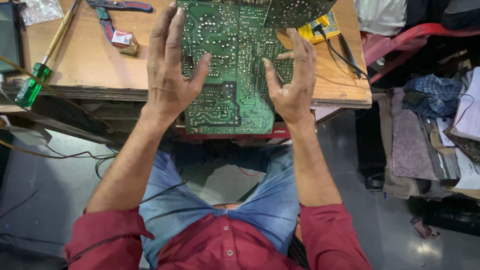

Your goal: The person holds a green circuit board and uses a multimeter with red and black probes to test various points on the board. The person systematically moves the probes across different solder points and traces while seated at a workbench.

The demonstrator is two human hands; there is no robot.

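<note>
A large green circuit board (232,75) lies solder side up, overhanging the front edge of a wooden workbench (95,65). My left hand (170,70) grips its left edge, thumb on the top face and fingers spread up the side. On the right edge rests my right hand (292,82), thumb pressed on the board and fingers raised. A second, darker green board (297,11) lies over the far right corner of the first one.
A green-handled screwdriver (37,72) lies at the bench's left. Pliers (117,7) and a small red-and-white box (125,41) sit at the back. A yellow meter (320,27) with black leads is at the right. Cloth and papers (430,130) are piled at right.
</note>
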